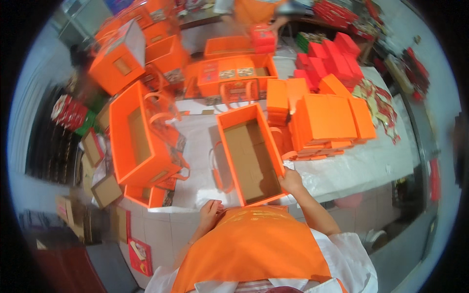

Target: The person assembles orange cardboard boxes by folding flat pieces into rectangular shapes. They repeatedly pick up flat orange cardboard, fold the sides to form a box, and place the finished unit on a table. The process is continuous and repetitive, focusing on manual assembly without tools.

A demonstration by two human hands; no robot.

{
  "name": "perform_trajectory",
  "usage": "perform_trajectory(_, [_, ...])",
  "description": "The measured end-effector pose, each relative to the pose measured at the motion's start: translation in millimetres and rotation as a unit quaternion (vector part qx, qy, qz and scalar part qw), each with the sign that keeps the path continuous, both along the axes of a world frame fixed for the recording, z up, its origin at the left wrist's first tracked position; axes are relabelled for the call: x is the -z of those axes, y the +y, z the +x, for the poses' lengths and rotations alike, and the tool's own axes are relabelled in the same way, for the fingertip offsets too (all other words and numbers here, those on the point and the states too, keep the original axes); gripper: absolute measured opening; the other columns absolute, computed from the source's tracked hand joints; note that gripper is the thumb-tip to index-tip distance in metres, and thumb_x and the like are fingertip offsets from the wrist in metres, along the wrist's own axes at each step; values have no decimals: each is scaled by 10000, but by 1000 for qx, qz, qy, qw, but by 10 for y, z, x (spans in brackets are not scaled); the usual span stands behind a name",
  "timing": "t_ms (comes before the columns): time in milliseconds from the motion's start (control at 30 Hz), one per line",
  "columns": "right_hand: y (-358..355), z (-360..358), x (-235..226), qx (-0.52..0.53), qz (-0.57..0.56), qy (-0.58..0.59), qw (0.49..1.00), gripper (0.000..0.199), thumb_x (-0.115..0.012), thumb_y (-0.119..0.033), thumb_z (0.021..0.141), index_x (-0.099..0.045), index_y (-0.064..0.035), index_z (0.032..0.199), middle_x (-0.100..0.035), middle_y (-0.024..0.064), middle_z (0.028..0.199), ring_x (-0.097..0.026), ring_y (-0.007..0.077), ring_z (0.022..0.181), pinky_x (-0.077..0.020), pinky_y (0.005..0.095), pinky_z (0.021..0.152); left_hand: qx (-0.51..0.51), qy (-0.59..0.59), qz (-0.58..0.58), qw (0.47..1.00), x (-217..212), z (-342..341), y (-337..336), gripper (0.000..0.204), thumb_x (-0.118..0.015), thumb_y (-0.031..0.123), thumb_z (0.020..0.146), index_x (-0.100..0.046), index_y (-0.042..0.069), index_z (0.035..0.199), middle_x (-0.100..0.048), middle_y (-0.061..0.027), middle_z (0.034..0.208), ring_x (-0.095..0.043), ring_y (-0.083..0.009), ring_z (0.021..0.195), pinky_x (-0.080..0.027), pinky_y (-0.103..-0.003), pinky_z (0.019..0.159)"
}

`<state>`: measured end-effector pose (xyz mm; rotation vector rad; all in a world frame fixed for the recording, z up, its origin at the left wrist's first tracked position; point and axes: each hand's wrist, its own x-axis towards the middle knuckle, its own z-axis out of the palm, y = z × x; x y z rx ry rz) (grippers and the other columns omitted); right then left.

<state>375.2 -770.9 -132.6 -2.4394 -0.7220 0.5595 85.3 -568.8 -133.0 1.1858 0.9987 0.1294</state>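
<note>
In front of me on the table stands an orange gift box point(251, 154), its open top facing up, showing a bare brown cardboard inside. My right hand point(292, 181) grips its right wall near the close corner, fingers over the rim. A looped orange ribbon handle point(219, 168) hangs out along the box's left side. Just left of the box's near end, by the table edge, my left hand point(211, 213) is loosely curled, fingers together, with nothing visible in it. To the right sit stacked orange cartons point(325, 119), with another ribbon handle beside them.
More open orange boxes point(132, 136) crowd the left side. Farther back, a long orange box point(237, 73) holds packs. Red boxes point(330, 61) are piled at the back right, near crumpled gold-red wrapping point(376, 102). Across the table a co-worker's hand point(278, 24) is beside red packs point(263, 39).
</note>
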Motion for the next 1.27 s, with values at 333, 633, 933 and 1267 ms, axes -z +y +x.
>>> perform_trajectory(333, [-108, -60, 18, 1, 24, 20, 1000, 303, -548, -248, 841, -638, -2, 993, -637, 270, 832, -616, 441, 834, -500, 489, 761, 75, -12, -25, 997, -207, 209, -115, 361, -472, 297, 988, -537, 5, 1190, -598, -77, 1048, -569, -144, 900, -474, -278, 790])
perform_trajectory(633, [-149, -174, 66, -16, 152, 19, 988, 252, -571, -150, 842, -630, 9, 1027, -651, 252, 871, -635, 413, 838, -502, 447, 719, 165, -36, 132, 977, -458, 233, -145, 476, -487, 330, 973, -461, 20, 1333, -569, -100, 1153, -579, -192, 980, -471, -290, 850])
perform_trajectory(933, [164, -136, -695, -30, 227, -65, 971, 242, -546, -110, 876, -601, 39, 1058, -638, 248, 902, -626, 416, 860, -495, 428, 747, 125, -150, 328, 924, -1235, 290, -72, 447, -538, 142, 901, -462, 14, 1323, -585, -149, 1125, -584, -219, 991, -475, -325, 825])
perform_trajectory(1267, [818, 143, -2426, -107, 356, -288, 883, 243, -610, -105, 850, -589, 27, 1054, -595, 226, 1019, -587, 389, 914, -478, 445, 788, 98, -295, 365, 878, -1980, 406, 185, 710, -591, 140, 859, -243, 20, 1467, -298, -150, 1470, -516, -238, 1165, -433, -364, 935])
